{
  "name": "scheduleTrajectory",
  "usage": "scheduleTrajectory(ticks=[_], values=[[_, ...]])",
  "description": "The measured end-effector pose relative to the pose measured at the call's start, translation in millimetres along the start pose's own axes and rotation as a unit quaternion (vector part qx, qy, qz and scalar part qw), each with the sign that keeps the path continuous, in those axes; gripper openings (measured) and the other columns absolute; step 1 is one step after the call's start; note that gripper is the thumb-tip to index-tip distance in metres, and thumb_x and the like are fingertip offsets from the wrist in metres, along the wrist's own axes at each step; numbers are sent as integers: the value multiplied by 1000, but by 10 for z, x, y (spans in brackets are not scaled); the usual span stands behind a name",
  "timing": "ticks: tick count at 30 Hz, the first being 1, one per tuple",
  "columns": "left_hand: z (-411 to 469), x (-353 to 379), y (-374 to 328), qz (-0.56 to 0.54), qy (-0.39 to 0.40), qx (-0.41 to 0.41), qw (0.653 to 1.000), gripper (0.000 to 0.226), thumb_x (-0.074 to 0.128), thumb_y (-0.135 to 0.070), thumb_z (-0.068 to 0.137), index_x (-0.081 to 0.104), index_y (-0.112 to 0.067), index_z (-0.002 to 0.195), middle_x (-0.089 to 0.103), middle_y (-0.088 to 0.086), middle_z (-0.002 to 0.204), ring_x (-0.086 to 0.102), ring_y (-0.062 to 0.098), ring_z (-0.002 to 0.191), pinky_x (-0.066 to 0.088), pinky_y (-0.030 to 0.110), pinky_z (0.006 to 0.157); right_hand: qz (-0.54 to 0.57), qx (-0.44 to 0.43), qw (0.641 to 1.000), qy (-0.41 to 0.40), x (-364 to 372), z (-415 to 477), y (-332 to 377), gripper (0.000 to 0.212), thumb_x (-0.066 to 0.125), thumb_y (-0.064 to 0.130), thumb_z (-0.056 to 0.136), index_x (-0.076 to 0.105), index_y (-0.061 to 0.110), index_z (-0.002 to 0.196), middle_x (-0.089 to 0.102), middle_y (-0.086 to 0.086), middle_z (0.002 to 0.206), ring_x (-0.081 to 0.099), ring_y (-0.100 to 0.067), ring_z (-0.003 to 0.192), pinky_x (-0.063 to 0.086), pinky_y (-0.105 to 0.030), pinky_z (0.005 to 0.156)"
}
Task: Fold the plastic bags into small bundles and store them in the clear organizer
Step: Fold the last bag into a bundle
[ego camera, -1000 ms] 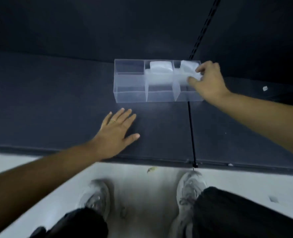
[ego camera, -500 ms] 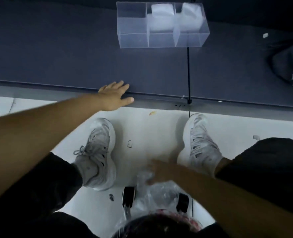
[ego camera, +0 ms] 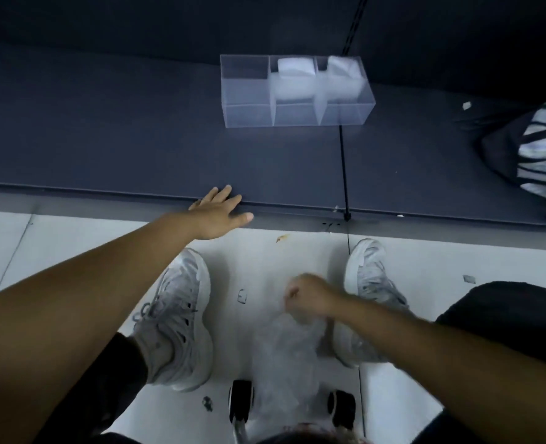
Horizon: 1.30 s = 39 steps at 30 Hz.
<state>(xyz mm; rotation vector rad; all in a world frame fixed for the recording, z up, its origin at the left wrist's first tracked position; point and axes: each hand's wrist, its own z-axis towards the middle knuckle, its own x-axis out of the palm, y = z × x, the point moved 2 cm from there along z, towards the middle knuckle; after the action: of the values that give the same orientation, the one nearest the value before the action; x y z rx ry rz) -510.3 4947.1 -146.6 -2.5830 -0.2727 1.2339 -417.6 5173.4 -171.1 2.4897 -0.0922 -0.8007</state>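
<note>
The clear organizer (ego camera: pixel 247 105) stands on the dark table, with three compartments. A folded white bundle (ego camera: pixel 295 75) fills the middle one and another bundle (ego camera: pixel 343 76) fills the right one; the left one holds nothing. My left hand (ego camera: pixel 220 213) rests flat on the table's front edge, fingers straight. Down between my feet, my right hand (ego camera: pixel 308 294) grips the top of a crumpled clear plastic bag (ego camera: pixel 286 357) that hangs below it.
The dark table (ego camera: pixel 105 139) has a thin black seam (ego camera: pixel 343 168) running front to back. A black-and-white striped bag (ego camera: pixel 537 149) lies at its right end. My two grey sneakers (ego camera: pixel 177 318) stand on the white floor, with chair casters (ego camera: pixel 241 398) near the bottom.
My right hand left the organizer, dropped to the floor and took hold of a clear bag, now lifting it. My left hand slid back to the table's edge.
</note>
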Motion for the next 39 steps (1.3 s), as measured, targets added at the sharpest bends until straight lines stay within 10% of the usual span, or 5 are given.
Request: scheduleTrajectory(ticks=[5,14,23,31,39], values=[[-62,-492,-356,-188,67,90,976,89,26,-84,72,34,-34,145,30,-19,150,24,-1,135,13,24,109,107,-44,982,-151,-1560,140,379,19,67,36,86,68,20,75,65,12,62,52,4,50,42,-17,54],[146,28,72,16,-10,-15,1000,76,25,-70,90,9,-30,152,-10,-9,160,-11,15,146,0,44,117,-88,41,971,220,721,12,-161,101,76,37,79,12,12,153,15,-7,159,19,-27,144,20,-29,115],[151,135,123,31,-35,2,999,77,22,-72,89,2,-31,152,-14,-8,159,-16,18,146,0,44,116,-182,59,974,121,672,67,-420,20,62,15,89,67,-1,99,61,-17,114,57,-28,112,40,-27,77],[107,70,73,17,-28,2,999,76,25,-68,91,5,-28,153,-11,-7,160,-14,19,146,3,45,118,-239,90,962,95,357,331,-179,29,57,9,91,61,-2,118,57,-18,127,56,-30,116,45,-32,97],[0,2,-26,6,-16,-5,1000,79,25,-70,90,6,-26,153,-10,-5,160,-14,19,146,2,45,118,-204,49,975,-75,-739,332,-194,13,62,11,84,71,4,90,68,-9,95,62,-24,87,46,-27,73]])
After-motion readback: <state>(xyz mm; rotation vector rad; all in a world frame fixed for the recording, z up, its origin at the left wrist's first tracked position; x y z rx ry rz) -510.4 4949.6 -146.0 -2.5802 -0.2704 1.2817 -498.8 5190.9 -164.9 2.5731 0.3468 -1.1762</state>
